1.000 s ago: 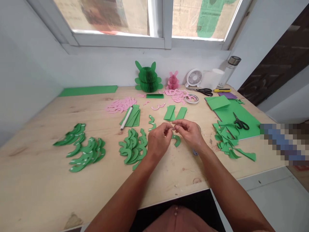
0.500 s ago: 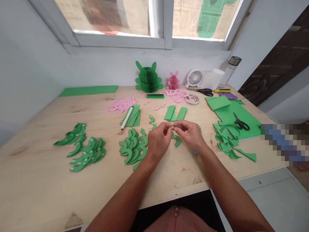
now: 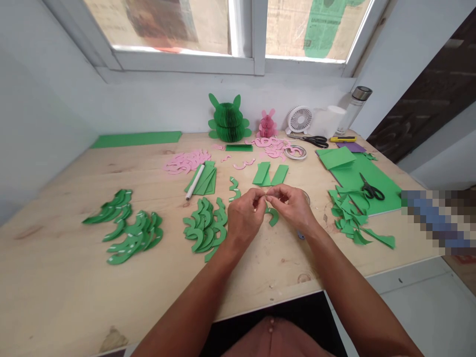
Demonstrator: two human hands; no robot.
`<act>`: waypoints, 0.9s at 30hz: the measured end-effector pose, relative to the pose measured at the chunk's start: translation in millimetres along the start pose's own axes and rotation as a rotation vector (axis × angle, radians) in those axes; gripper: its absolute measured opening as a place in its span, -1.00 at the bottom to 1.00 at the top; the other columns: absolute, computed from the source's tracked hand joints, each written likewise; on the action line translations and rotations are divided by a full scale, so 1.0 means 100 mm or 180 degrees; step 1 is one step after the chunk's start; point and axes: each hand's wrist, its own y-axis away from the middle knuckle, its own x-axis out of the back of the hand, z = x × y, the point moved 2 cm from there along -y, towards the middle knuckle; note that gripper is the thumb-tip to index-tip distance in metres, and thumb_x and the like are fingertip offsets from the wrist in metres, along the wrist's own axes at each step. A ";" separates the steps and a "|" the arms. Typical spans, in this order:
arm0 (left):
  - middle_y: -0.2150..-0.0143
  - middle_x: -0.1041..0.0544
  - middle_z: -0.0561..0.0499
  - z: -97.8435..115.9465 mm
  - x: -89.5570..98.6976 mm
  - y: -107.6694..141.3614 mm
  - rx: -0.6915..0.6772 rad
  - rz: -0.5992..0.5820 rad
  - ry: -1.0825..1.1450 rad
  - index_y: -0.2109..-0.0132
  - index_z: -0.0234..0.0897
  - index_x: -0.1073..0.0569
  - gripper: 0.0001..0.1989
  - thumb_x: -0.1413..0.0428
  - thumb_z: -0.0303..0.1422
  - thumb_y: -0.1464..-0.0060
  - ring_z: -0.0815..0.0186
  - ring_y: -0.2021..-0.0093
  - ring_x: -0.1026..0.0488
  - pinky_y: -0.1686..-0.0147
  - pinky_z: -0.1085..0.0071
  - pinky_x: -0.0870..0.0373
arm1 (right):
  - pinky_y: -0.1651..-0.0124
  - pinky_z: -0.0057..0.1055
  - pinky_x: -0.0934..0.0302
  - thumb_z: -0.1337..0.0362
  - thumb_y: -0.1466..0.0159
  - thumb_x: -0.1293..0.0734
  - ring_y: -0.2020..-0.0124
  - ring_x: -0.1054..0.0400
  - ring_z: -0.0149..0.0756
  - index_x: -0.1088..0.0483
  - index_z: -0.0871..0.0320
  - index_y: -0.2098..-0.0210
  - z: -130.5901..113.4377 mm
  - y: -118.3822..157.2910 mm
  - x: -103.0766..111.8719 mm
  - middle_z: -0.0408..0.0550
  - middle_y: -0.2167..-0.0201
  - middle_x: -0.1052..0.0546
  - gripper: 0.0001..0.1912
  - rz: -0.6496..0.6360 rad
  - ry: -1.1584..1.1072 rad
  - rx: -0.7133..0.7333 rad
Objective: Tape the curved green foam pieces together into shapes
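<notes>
Fingertips meeting over the middle of the table, my left hand (image 3: 243, 215) and my right hand (image 3: 292, 206) both pinch something too small to make out. Just below the fingers a curved green paper piece (image 3: 273, 217) shows, partly covered by the hands. Beside my left hand lies a pile of wavy green paper pieces (image 3: 205, 228), and behind it a wavy green strip with white marks (image 3: 234, 187). A ring-shaped edge (image 3: 307, 197) peeks out behind my right hand. Near the right wrist is a small blue-grey object (image 3: 301, 235), mostly hidden.
Green pieces with white strips (image 3: 136, 238) lie at left. A white pen (image 3: 195, 181) rests on green paper. Pink cutouts (image 3: 188, 161), a tape roll (image 3: 295, 152), and green (image 3: 228, 121) and pink (image 3: 267, 125) paper figures stand farther back. Scissors (image 3: 372, 189) and scraps (image 3: 347, 213) lie at right.
Almost nothing differs. Both hands stay pinched together in the same place, with only a slight shift of the fingers.
</notes>
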 end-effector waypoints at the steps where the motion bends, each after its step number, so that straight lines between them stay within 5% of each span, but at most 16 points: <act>1: 0.46 -0.56 0.05 0.00 0.00 0.00 0.0000 -0.0006 0.0022 0.33 -0.23 -0.46 -0.89 -0.04 -0.39 -0.02 0.37 0.49 -0.45 0.43 0.48 -0.31 | 0.50 -0.52 -0.15 0.25 -0.10 -0.30 0.55 -0.29 -0.44 -0.45 0.18 0.39 0.00 0.00 0.00 -0.15 0.56 -0.48 -0.86 -0.0008 -0.0003 0.0001; 27: 0.44 -0.57 0.06 0.01 0.01 -0.01 0.0024 -0.0036 0.0478 0.32 -0.24 -0.47 -0.89 -0.05 -0.39 -0.02 0.38 0.47 -0.47 0.42 0.48 -0.36 | 0.46 -0.50 -0.18 0.27 -0.09 -0.29 0.54 -0.30 -0.43 -0.43 0.18 0.38 0.07 -0.03 -0.02 -0.14 0.54 -0.48 -0.86 -0.0170 -0.0205 -0.0140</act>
